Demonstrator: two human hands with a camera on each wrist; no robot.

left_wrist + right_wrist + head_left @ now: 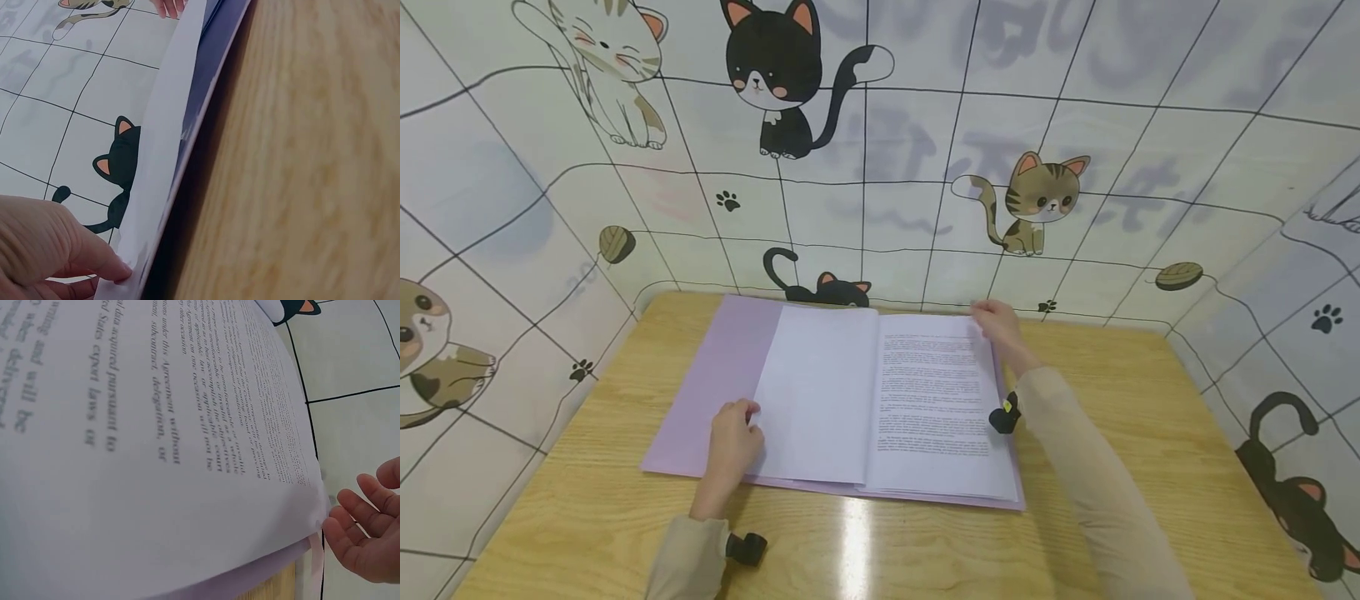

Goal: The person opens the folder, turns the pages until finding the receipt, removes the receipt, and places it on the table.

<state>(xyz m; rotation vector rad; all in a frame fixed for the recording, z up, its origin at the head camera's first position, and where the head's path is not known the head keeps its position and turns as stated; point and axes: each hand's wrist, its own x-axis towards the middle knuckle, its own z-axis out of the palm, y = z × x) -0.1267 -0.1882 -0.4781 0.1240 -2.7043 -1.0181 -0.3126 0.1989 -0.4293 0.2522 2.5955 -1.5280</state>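
Observation:
A purple folder lies spread on the table with white sheets inside. Its left page is blank; the right page carries printed paragraphs. My left hand is at the blank page's left edge. In the left wrist view, its thumb overlaps the sheet while a finger goes behind the edge, pinching the paper. My right hand is at the printed page's top right corner. Up close, the right hand has loosely bent fingers, one fingertip right at the page corner.
The wooden table extends around the folder. Behind it and at both sides stand white walls with a black grid and cartoon cats. Black wrist cameras sit on the left wrist and the right wrist.

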